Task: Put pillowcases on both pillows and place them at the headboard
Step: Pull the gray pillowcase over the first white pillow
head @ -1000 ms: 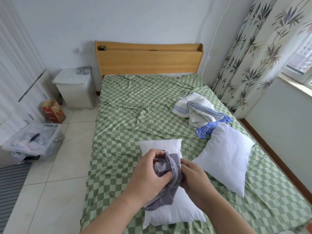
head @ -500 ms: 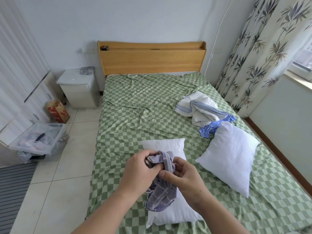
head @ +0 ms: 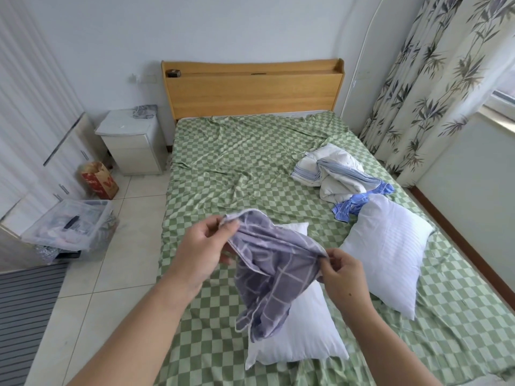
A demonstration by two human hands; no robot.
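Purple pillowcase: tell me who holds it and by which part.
Both hands hold the purple pillowcase. The left hand pinches its upper edge at one corner; the right hand pinches the same edge further along.

Pale blue-white walls [head: 250, 29], white tiled floor [head: 119, 254]. White two-drawer nightstand [head: 131, 146] at 10 o'clock; clear plastic storage bin [head: 69, 221] and red-brown paper bag [head: 99, 179] at 9. Bamboo-print curtain [head: 434, 79] at 2, daylight through window [head: 501, 98]. Grey striped mat [head: 25, 307] at 8.
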